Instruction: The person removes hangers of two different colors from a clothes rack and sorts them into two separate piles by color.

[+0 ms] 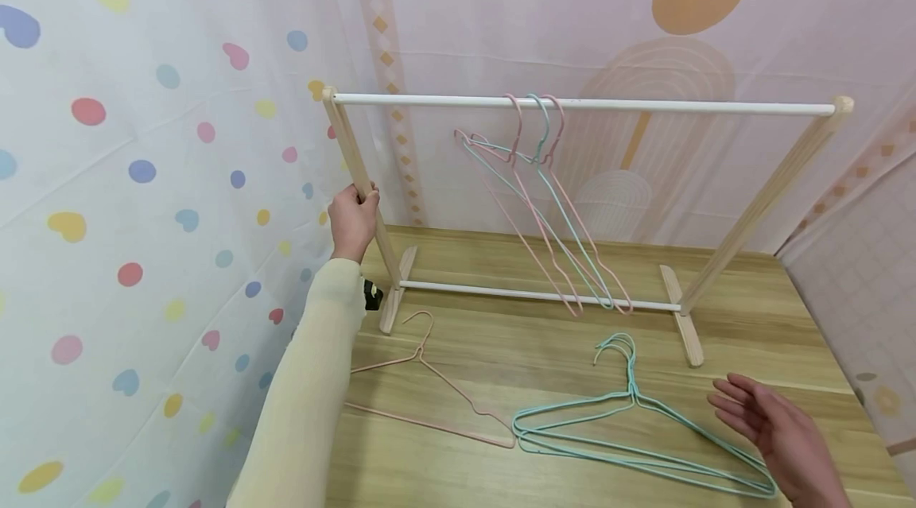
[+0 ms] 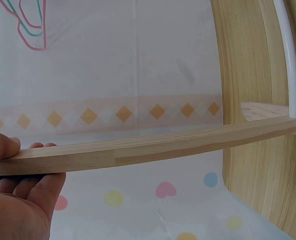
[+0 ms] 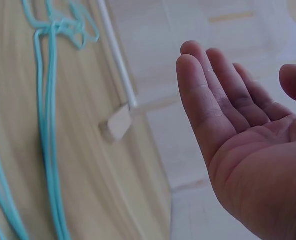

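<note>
Right hand (image 1: 776, 432) is nearest the camera, low right: palm up, fingers straight and relaxed, holding nothing, hovering just beside the teal hangers (image 1: 630, 428) that lie stacked on the desk (image 1: 787, 333). Right wrist view confirms the open palm (image 3: 248, 150) with teal wire (image 3: 48, 125) to its left. A pink hanger (image 1: 436, 397) lies flat on the desk left of the teal ones, tips nearly touching. Left hand (image 1: 353, 220) grips the left post (image 1: 358, 174) of the wooden rack, fingers curled round it; left wrist view shows thumb and fingers (image 2: 18, 185) wrapped on the wood (image 2: 153, 145). Rack stands at the desk's back edge, white rail (image 1: 572, 104) on top. Three hangers (image 1: 544, 206), pink and teal, hang from the rail mid-span, bottoms near the lower bar (image 1: 537, 296).
</note>
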Tool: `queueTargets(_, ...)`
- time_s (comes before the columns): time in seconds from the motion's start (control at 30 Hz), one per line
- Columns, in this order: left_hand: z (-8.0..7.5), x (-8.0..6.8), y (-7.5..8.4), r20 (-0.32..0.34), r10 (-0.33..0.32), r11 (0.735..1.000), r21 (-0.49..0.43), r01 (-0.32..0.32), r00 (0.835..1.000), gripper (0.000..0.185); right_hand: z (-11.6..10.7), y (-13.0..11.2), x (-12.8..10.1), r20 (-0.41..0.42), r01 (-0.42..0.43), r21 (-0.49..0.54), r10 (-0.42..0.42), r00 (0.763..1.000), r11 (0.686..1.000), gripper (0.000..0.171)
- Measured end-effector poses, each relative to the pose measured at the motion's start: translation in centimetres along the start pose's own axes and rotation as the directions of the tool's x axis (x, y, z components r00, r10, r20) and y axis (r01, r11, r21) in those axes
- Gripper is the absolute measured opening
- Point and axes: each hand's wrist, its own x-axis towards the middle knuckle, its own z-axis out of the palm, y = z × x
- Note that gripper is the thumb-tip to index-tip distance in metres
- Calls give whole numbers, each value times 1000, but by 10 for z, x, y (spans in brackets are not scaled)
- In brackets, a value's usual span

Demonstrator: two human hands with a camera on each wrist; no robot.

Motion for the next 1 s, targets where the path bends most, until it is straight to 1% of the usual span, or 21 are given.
queueTargets(0.13, 1, 0, -1, 8, -8, 1000, -4, 8, 1000, 27, 9, 1, 8, 17, 50, 5, -50, 999, 999, 47)
queueTargets(0.23, 2, 1, -1, 9, -12, 1000, -6, 12, 1000, 26, 16, 2, 14, 54, 93, 22, -94, 994, 995, 48)
queueTargets(0.37, 2, 2, 0, 2, -8, 1000, -8, 8, 1000, 25, 27, 2, 24, 84, 107, 19, -109, 991, 994, 48)
queueTargets(0.5, 1, 2, 0, 3, -4, 1000, -12, 4, 1000, 25, 39, 1, 33, 79, 108, -18, -106, 991, 994, 46)
queueTargets(0.77, 0, 2, -2, 4, -15, 1000, -18, 15, 1000, 27, 64, 3, 55, 42, 121, -165, -115, 992, 979, 42)
queueTargets(1.0, 0, 1, -1, 9, -22, 1000, -8, 22, 1000, 28, 86, 1, 73, 27, 139, -192, -136, 990, 972, 37)
